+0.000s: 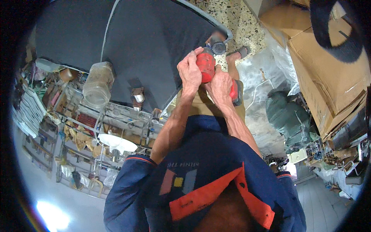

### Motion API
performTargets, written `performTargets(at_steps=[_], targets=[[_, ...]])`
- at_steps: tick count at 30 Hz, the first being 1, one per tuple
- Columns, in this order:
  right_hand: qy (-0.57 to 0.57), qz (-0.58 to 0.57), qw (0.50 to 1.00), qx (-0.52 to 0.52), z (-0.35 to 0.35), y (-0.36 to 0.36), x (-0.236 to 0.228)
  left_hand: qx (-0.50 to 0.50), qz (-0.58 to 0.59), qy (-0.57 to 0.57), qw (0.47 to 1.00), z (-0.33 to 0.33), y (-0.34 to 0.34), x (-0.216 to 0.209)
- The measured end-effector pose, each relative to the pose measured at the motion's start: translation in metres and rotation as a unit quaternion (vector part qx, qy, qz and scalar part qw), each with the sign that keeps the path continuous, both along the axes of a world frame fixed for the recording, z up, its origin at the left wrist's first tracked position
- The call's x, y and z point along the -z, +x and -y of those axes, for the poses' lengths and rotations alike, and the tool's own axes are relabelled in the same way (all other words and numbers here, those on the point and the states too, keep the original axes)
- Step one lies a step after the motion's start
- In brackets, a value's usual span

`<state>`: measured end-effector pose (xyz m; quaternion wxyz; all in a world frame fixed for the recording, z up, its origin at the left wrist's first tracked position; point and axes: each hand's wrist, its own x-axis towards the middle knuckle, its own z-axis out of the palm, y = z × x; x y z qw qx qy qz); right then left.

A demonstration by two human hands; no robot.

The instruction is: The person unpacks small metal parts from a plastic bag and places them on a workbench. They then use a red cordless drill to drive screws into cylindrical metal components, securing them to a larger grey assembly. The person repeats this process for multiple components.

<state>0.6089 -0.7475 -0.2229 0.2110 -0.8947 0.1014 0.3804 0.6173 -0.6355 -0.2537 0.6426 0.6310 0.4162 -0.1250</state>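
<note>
Both my hands are closed on a red power drill [206,66], held out in front of my body beside the dark tabletop's edge. My left hand [189,73] curls around the left side of its red body. Lower and to the right, my right hand [219,87] wraps the grip, with the red and black battery end [236,92] sticking out past it. Just beyond the drill's front sits a dark round piece [219,47]; whether they touch I cannot tell. The drill's tip is hard to make out.
A black-covered surface [143,46] with grey edging spans the left, bearing a clear plastic jar [98,83] and a small metal can [137,94]. Cluttered racks [85,127] stand left. A sandalled foot [242,52] rests on the floor; a cardboard box [328,73] and green sack [288,116] lie right.
</note>
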Motion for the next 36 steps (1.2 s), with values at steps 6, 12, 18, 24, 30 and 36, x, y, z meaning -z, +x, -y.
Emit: performTargets(at_steps=[6, 12, 18, 24, 30, 36], targets=[[-0.04, -0.005, 0.998, -0.044, 0.003, 0.005, 0.001, -0.036, -0.033, -0.019, 0.999, -0.001, 0.001, 0.007], [-0.041, 0.006, 0.998, -0.048, -0.002, 0.006, 0.001, -0.045, -0.025, -0.001, 0.999, -0.002, 0.002, 0.007], [-0.04, 0.035, 0.996, -0.071, 0.002, 0.009, -0.011, -0.045, -0.026, 0.008, 0.999, -0.002, -0.001, 0.012], [-0.047, 0.027, 0.99, -0.127, 0.005, 0.007, -0.009, -0.149, 0.022, -0.195, 0.969, 0.004, -0.014, 0.029], [-0.082, 0.066, 0.982, -0.154, -0.001, -0.006, -0.021, -0.089, 0.014, -0.311, 0.946, -0.027, -0.004, 0.008], [0.297, 0.113, 0.947, -0.045, 0.033, -0.013, -0.018, 0.071, 0.017, -0.039, 0.997, -0.063, -0.022, -0.084]])
